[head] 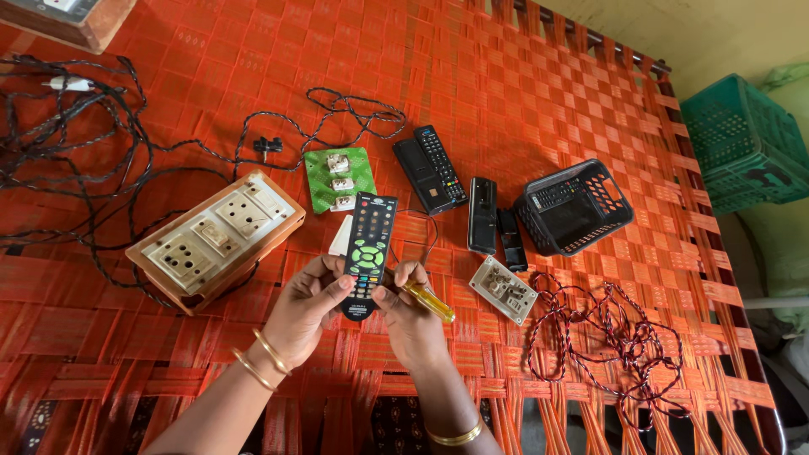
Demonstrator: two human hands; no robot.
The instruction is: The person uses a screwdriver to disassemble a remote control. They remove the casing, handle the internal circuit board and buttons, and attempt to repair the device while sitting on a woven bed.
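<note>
My left hand (305, 307) grips the lower left side of a black remote control (368, 248) with green and red buttons, held face up over the orange woven cot. My right hand (411, 320) touches the remote's lower right edge with the thumb and also holds a yellow-handled screwdriver (428, 302), its handle sticking out to the right. Both wrists wear gold bangles.
A wooden switchboard with sockets (215, 238) lies left, and black cables (76, 143) beyond it. A green circuit plate (340, 179), two more remotes (430, 168), a black remote shell (482, 215), a black basket (574, 208), a small switch plate (503, 289) and red-black twisted wire (615, 337) lie around. A green crate (743, 143) sits right.
</note>
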